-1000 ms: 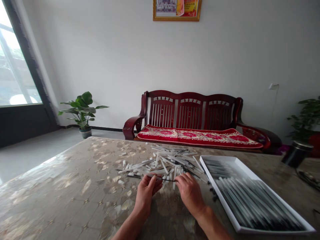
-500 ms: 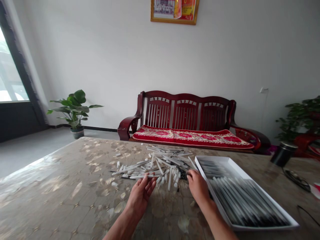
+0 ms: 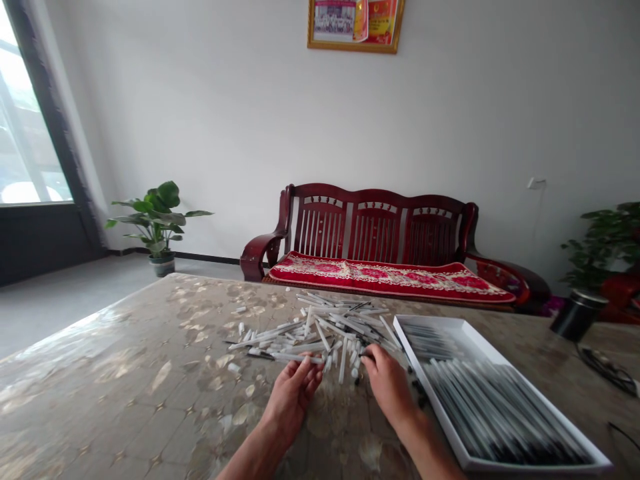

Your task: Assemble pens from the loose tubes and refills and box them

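Left hand (image 3: 293, 393): fingers (image 3: 306, 377) half open, empty, just beside the loose pens (image 3: 310, 330) on the table (image 3: 100, 380). Right hand (image 3: 387, 387): fingers (image 3: 371, 356) curled at the pile's near edge; grip cannot be determined. White tray (image 3: 427, 387) lies to the right.

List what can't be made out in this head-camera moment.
Head view only:
Whether the right hand holds anything: its own fingers hide that.
The tubes in the white tray: blurred, details lost.
The tube pile: lower tubes hidden by those above.
The black cylinder: too small to identify.
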Demonstrator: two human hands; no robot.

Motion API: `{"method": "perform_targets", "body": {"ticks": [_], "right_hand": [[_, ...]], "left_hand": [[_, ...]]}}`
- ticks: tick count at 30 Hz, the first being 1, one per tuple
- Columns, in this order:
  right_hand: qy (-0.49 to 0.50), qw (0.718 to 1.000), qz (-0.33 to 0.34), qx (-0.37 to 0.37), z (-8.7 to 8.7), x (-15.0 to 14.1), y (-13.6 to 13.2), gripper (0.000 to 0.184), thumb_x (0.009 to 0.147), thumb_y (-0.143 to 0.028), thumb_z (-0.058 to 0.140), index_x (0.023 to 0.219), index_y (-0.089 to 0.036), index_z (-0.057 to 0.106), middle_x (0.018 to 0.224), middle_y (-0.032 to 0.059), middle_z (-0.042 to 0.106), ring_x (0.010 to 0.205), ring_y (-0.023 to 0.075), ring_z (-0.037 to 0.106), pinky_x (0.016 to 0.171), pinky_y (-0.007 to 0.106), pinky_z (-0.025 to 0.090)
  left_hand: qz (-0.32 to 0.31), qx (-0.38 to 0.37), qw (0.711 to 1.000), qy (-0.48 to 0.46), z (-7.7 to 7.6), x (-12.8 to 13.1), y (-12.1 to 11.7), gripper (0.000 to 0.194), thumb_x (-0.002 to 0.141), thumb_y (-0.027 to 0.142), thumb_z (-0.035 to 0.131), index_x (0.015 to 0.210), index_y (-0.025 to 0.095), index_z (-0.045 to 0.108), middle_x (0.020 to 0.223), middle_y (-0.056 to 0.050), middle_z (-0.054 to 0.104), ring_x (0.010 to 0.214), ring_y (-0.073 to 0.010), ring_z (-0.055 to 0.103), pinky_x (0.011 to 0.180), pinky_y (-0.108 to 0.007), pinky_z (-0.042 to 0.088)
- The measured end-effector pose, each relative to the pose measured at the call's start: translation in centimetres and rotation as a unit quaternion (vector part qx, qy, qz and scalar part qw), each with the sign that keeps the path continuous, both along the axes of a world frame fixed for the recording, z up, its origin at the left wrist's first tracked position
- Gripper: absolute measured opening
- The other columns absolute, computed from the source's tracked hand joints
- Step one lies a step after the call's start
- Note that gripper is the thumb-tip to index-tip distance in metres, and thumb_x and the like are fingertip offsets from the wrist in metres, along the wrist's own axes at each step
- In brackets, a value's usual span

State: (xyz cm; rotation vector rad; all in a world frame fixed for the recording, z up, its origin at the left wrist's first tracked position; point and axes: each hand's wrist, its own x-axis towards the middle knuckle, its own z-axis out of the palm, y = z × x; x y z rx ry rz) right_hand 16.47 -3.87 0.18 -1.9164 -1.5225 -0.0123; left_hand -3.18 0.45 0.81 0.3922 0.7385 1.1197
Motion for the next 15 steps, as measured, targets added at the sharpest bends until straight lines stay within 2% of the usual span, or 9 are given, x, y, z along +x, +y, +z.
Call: {"method": "perform_targets", "body": {"ticks": [5, 8, 15], "right_hand": [[0.110, 0.987, 0.104, 0.053, 0.9, -4.3, -0.1, 0.011, 0.082, -0.017, 0.058, 0.081, -0.023, 0.067, 0.078, 0.0013, 0.074, 0.072, 0.0181, 0.069, 0.066, 0.024, 0.046], [0.135, 0.981, 0.114, 0.077, 1.1, -5.4, 0.0, 0.011, 0.081, -0.016, 0.059, 0.080, -0.022, 0.068, 0.077, 0.0015, 0.074, 0.071, 0.0179, 0.068, 0.065, 0.023, 0.045], [0.140, 0.978, 0.115, 0.102, 1.1, -5.6, -0.2, 0.011, 0.079, -0.014, 0.060, 0.078, -0.022, 0.067, 0.075, 0.0013, 0.073, 0.070, 0.0174, 0.067, 0.066, 0.023, 0.045]], "left_hand": [[0.001, 0.012, 1.000, 0.002, 0.0, 0.0, -0.2, 0.013, 0.089, 0.002, 0.056, 0.083, 0.011, 0.063, 0.075, -0.008, 0.074, 0.066, -0.0138, 0.074, 0.062, -0.020, 0.061], [-0.002, 0.014, 1.000, 0.001, -0.1, 0.0, -0.2, 0.014, 0.089, 0.001, 0.056, 0.082, 0.011, 0.064, 0.075, -0.008, 0.074, 0.066, -0.0139, 0.074, 0.063, -0.020, 0.061], [-0.016, 0.020, 1.000, -0.003, -0.4, 0.3, -0.4, 0.014, 0.087, -0.001, 0.058, 0.083, 0.011, 0.066, 0.073, -0.007, 0.074, 0.065, -0.0133, 0.073, 0.063, -0.021, 0.061]]}}
